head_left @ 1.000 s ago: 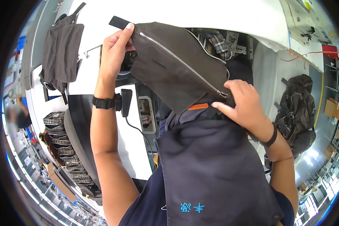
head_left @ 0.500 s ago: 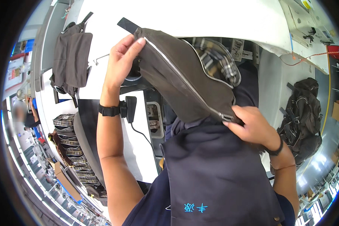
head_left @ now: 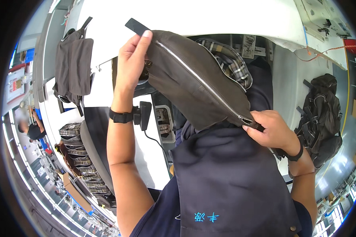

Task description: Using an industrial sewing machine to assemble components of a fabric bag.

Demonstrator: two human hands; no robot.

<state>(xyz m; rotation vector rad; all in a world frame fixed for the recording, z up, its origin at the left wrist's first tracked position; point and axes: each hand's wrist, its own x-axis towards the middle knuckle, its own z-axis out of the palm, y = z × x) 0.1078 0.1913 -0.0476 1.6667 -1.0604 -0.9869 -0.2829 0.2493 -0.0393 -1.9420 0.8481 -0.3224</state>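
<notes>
A dark brown waist bag [head_left: 186,89] is stretched slantwise between my hands, above my lap. A closed silver zipper runs along its upward face. Behind this, a second zipper gapes and shows the plaid lining [head_left: 229,63]. My left hand [head_left: 133,59] pinches the far left end of the bag, thumb on top, where a black strap tab [head_left: 136,27] sticks out. At the near right end, my right hand [head_left: 273,132] grips the corner by the zipper's end. Fingers beneath the fabric are hidden.
A similar brown bag [head_left: 73,67] lies at the left on the white table [head_left: 225,17]. Plaid-lined pieces [head_left: 77,152] are lined up below it. More dark bags [head_left: 320,118] are heaped at the right. A cabled black device [head_left: 145,114] is beside my left wrist. Another person [head_left: 35,128] is far left.
The bag has turned slightly, its front zipper facing up more and looking straighter. Both hands keep their hold and have shifted slightly right. The open part with plaid lining has settled.
</notes>
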